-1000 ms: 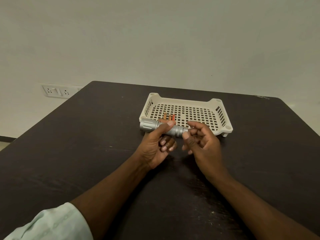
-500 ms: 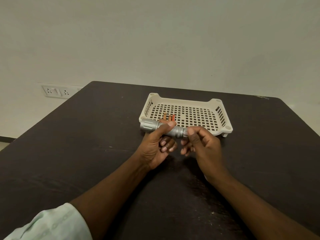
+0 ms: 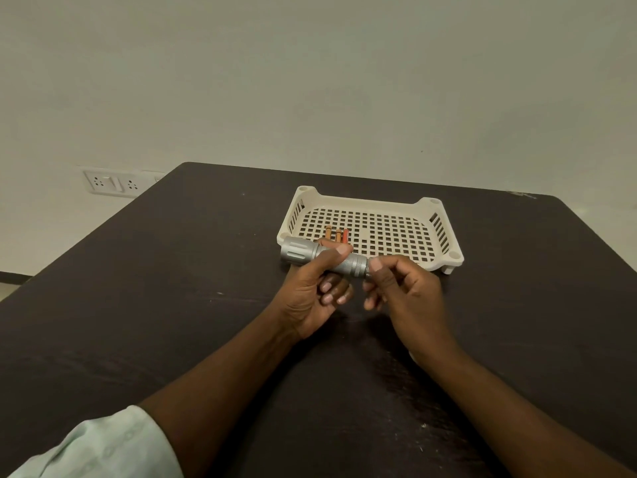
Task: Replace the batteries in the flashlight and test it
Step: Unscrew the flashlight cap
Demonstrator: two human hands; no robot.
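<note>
The silver flashlight (image 3: 324,258) lies crosswise in the left hand (image 3: 310,291), thumb over its middle, fingers curled beneath. Its tail end sits pinched between the thumb and fingertips of the right hand (image 3: 403,291). One flashlight; three batteries (image 3: 337,234) lie just beyond the left fingers, in one white basket (image 3: 444,232) on the dark table (image 3: 172,288).

Left hand (image 3: 312,288) fingers curled gripping; right hand (image 3: 403,291) pinching.

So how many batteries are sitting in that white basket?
3 show, side by side at the basket's front left: batteries. Their lower ends sit behind the left hand; more may be hidden.
</note>
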